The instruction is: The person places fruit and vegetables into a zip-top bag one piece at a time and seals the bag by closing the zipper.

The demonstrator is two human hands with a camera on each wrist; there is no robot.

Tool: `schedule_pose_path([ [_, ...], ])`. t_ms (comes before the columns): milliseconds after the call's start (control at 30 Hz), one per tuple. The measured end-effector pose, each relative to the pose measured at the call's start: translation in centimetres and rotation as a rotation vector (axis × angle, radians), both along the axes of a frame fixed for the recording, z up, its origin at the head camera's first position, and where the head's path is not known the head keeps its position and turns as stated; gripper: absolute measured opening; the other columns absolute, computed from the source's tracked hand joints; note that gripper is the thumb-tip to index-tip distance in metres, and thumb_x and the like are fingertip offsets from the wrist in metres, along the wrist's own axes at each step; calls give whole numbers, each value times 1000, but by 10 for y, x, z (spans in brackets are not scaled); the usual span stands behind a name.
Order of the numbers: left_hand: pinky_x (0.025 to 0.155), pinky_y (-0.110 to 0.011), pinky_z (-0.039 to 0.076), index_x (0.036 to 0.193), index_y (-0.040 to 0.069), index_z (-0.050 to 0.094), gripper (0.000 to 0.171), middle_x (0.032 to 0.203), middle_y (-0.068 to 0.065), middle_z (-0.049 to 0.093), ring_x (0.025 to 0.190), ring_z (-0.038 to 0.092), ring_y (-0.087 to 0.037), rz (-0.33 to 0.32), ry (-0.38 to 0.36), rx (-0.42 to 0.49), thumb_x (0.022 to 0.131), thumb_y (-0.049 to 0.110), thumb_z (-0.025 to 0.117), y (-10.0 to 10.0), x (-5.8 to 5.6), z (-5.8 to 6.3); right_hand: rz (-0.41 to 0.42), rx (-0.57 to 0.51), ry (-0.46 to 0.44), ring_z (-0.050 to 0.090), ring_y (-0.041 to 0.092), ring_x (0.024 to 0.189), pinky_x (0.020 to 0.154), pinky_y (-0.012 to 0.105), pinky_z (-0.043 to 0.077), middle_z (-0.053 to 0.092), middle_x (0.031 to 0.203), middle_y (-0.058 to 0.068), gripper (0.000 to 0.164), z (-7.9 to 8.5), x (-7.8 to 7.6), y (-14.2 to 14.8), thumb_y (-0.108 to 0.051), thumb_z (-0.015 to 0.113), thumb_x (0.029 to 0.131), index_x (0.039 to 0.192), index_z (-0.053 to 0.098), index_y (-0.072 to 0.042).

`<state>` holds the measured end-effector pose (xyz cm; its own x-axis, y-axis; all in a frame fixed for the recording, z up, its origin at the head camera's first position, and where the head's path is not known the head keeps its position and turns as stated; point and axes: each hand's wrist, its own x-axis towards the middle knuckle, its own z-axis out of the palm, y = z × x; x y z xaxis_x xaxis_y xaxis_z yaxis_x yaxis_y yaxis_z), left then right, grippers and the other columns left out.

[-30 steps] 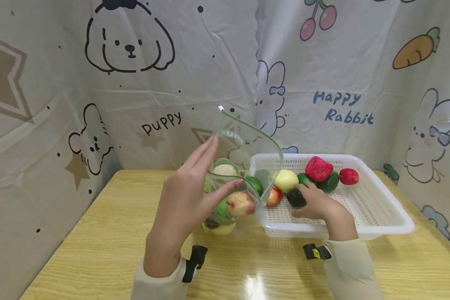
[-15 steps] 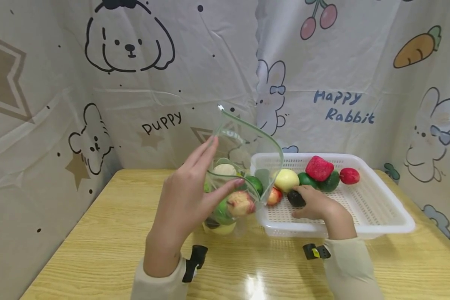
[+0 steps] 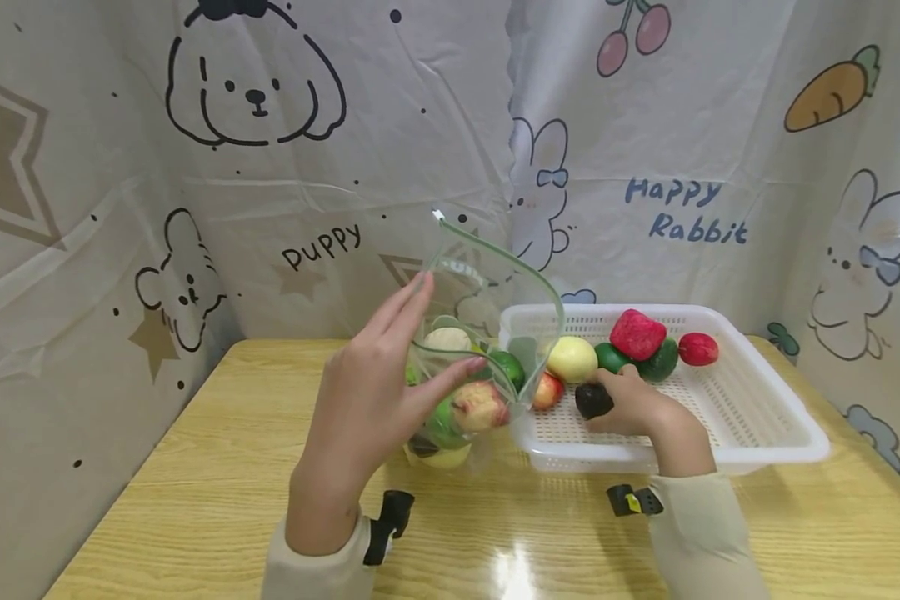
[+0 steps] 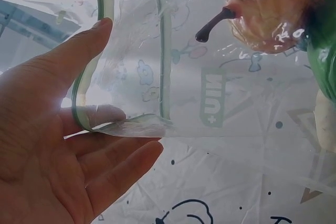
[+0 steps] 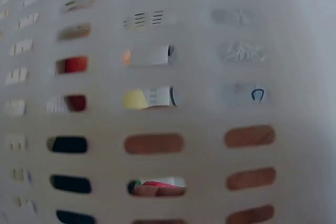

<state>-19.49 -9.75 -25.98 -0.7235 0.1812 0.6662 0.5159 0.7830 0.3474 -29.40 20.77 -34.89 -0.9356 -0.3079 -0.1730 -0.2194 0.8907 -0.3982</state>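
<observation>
In the head view, my left hand (image 3: 371, 383) holds the mouth of a clear zip bag (image 3: 495, 275) with green edging spread wide. Its thumb and fingers are nearly straight and set apart along the rim. The left wrist view shows the left hand (image 4: 73, 114) at the bag's mouth, the index finger seen through the film. Inside the bag are several toy fruits, among them a peach-coloured one (image 3: 480, 407) and a green one (image 3: 506, 371). My right hand (image 3: 633, 404) grips a black rounded toy fruit (image 3: 592, 401) in the white basket (image 3: 787, 450).
A pale yellow fruit (image 3: 572, 359), a red-orange fruit (image 3: 547, 390), dark green fruits (image 3: 658, 360), a red lumpy one (image 3: 637, 333) and a small red one (image 3: 698, 349) share the basket. Perforated plastic wall (image 5: 199, 98) fills the right wrist view. A printed curtain (image 3: 307, 192) stands behind the wooden table (image 3: 195, 467).
The fingers of my right hand have closed further round the black fruit, which has shifted a little. My left hand and the bag stay as they were.
</observation>
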Motion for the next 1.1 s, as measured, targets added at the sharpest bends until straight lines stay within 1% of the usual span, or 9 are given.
schedule_pose_path([
  [167,77,-43,62,154,10,44,88,157,-5,45,124,63,-30,-1,4,-2,86,54,77,1,-1,0,38,-1,24,53,47,116,99,62,46,61,119,29,58,0,-1,4,-12,84,78,127,58,6],
  [267,78,-44,61,154,10,44,88,158,-5,45,125,62,-30,0,5,-6,86,53,77,1,-1,0,65,-16,47,59,45,111,98,59,48,65,116,28,61,0,0,4,-8,85,74,126,58,8],
  [333,78,-44,62,154,10,44,88,158,-5,44,125,62,-30,3,5,-8,86,54,77,1,-1,0,62,-20,42,57,47,115,99,61,47,62,122,31,68,1,0,4,-7,85,74,132,54,9],
  [433,75,-42,62,154,10,44,87,158,-5,44,122,64,-31,5,3,-9,86,54,76,1,-1,0,22,-22,-5,45,54,129,102,67,43,49,137,39,81,1,0,2,-7,85,75,145,46,5],
  [533,75,-41,62,154,10,44,87,158,-4,44,122,64,-31,1,3,-7,86,54,76,1,-1,0,-3,-13,-54,38,57,133,102,71,42,39,143,42,85,-1,-1,0,-7,85,77,150,42,0],
  [667,78,-42,62,154,10,44,87,158,-4,44,126,61,-30,-5,10,-7,87,54,76,1,-1,0,21,-15,-47,49,50,121,99,67,46,46,131,38,77,-4,-2,-2,-6,86,76,144,50,-1],
  [800,73,-40,62,155,10,43,88,158,-4,44,123,63,-31,-4,3,-8,87,55,75,1,-1,1,61,-15,-3,57,43,113,100,62,47,55,121,29,68,-7,-4,-2,-12,87,77,134,56,7],
  [900,75,-41,62,155,10,43,87,158,-4,44,124,63,-31,-2,-1,-6,87,54,76,1,-1,0,93,-14,34,59,43,114,102,60,46,62,121,28,67,-8,-5,-2,-17,86,81,132,55,12],
  [1100,78,-43,61,154,10,44,87,157,-4,45,124,63,-30,0,0,-4,87,53,76,0,0,1,137,-25,82,63,39,106,97,58,49,67,111,23,53,-11,-6,-5,-16,83,85,126,58,6],
])
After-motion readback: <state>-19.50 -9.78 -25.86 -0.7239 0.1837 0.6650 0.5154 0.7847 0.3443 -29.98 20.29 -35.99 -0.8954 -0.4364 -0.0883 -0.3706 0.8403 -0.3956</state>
